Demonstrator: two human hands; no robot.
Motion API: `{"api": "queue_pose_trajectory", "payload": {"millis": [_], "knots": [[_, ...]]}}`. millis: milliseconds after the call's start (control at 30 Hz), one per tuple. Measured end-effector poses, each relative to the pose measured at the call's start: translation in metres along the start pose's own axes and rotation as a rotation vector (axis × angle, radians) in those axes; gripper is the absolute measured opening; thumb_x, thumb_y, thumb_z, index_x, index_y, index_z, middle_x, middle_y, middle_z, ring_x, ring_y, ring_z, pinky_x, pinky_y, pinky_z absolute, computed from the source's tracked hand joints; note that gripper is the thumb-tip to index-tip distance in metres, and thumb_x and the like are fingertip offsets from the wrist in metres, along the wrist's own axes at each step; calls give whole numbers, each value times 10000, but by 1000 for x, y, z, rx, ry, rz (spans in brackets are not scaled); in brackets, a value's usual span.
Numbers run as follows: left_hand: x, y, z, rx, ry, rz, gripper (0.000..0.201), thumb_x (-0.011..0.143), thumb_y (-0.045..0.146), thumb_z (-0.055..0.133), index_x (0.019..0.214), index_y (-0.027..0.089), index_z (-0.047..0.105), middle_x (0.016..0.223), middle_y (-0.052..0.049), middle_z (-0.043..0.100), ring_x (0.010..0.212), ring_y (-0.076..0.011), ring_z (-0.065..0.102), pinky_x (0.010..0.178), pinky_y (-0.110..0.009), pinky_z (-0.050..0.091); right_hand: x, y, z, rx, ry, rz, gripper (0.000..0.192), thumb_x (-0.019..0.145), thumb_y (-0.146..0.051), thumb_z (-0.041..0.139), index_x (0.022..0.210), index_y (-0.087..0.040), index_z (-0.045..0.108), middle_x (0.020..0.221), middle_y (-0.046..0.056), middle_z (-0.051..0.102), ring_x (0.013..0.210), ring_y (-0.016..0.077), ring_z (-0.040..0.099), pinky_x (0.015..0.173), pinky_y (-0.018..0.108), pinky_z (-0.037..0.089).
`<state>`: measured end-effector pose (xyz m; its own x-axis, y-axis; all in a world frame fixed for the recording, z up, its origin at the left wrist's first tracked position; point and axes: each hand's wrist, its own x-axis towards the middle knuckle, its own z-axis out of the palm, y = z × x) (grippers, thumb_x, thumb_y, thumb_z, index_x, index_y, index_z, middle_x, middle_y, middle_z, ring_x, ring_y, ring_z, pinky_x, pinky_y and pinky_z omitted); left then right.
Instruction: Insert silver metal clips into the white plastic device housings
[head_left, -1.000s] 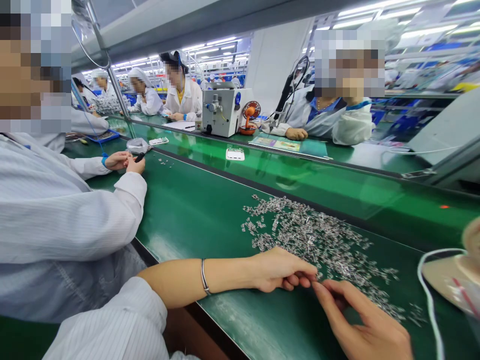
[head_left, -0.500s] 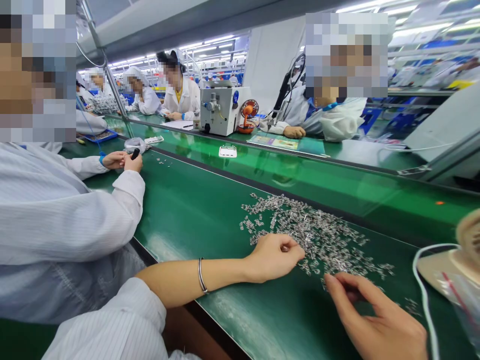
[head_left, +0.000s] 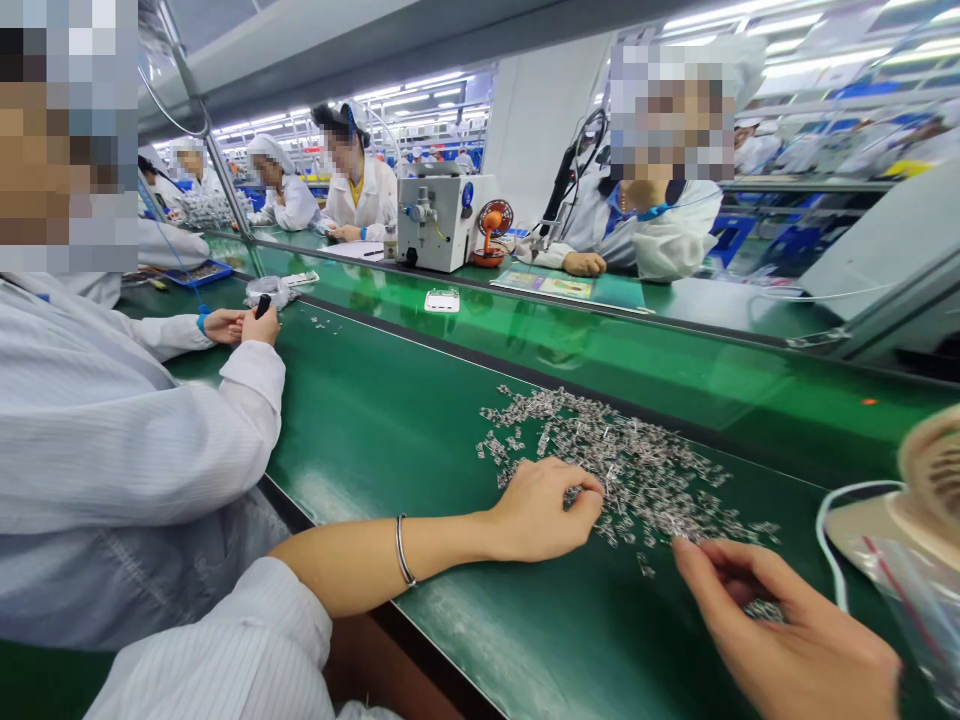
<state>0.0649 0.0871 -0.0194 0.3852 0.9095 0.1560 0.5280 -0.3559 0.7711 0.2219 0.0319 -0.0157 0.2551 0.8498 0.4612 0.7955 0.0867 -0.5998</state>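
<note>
Right hand, nearest, lies palm-up, fingers loosely curled around a few small metal parts. Left hand, forearm flat along the green surface, pinches thumb to forefinger at the edge of the scattered metal pieces. Beyond, a seated co-worker's hands meet.

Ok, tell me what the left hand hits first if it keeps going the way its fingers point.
The left hand points right into the pile of small metal parts; its fingertips already seem to touch the near edge, so those come first.
</note>
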Motion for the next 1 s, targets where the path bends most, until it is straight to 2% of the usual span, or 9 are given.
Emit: {"api": "queue_pose_trajectory", "payload": {"millis": [100,233,333,433,533,633,733,833,1000], "knots": [[-3,-1,2,128,-17,31,277,824,215,436,1040,172,604,1117,-55,599,1088,-174,500,986,-333,355,6,7,1,-17,37,86,348,638,-587,452,563,-252,511,465,0,498,394,156,457,448,304,403],[-9,-1,3,419,-143,105,559,815,357,491,1336,196,369,1469,-149,190,1312,-423,154,990,-614,252,13,22,6,-6,56,146,290,633,-501,443,642,-230,546,529,30,561,496,191,546,553,329,473],[-9,-4,3,541,-262,124,646,839,424,462,1408,230,224,1509,-109,10,1316,-473,-11,984,-684,158,15,36,14,-32,44,93,336,716,-425,378,771,-182,604,708,89,643,630,213,607,658,359,498],[-4,-7,2,599,-328,85,629,865,458,399,1420,259,180,1512,-66,-20,1318,-464,-42,1000,-678,119,13,46,24,-108,-11,-58,388,800,-360,343,967,-140,615,989,151,642,913,248,609,823,401,474],[0,-7,2,608,-378,44,628,871,503,348,1423,283,149,1511,-59,-20,1320,-464,-24,1004,-673,108,7,48,32,-254,-151,-106,471,853,-386,347,1172,-94,534,1255,207,506,1164,310,472,923,477,405],[3,-9,0,598,-390,30,640,861,551,319,1422,295,147,1511,-59,-11,1323,-461,-4,1003,-670,107,3,42,36,-413,-358,-41,552,873,-433,341,1304,-99,429,1407,201,325,1259,372,344,936,573,347],[10,-14,-3,612,-366,-8,656,850,582,309,1420,297,153,1510,-68,4,1324,-458,11,1006,-659,107,6,34,36,-440,-505,-66,579,886,-449,316,1364,-123,354,1452,171,234,1293,369,288,950,604,317],[19,-20,-7,656,-305,-65,669,849,588,303,1423,281,149,1509,-87,18,1329,-447,25,1016,-640,114,12,28,35,-432,-534,-74,569,894,-427,324,1379,-131,331,1462,156,213,1312,357,256,968,597,306],[21,-20,-8,739,-223,-56,649,864,553,308,1424,268,146,1508,-100,37,1331,-442,46,1015,-628,137,15,25,28,-366,-436,-105,508,905,-378,344,1333,-113,406,1443,150,275,1315,320,268,1012,505,304]]}}
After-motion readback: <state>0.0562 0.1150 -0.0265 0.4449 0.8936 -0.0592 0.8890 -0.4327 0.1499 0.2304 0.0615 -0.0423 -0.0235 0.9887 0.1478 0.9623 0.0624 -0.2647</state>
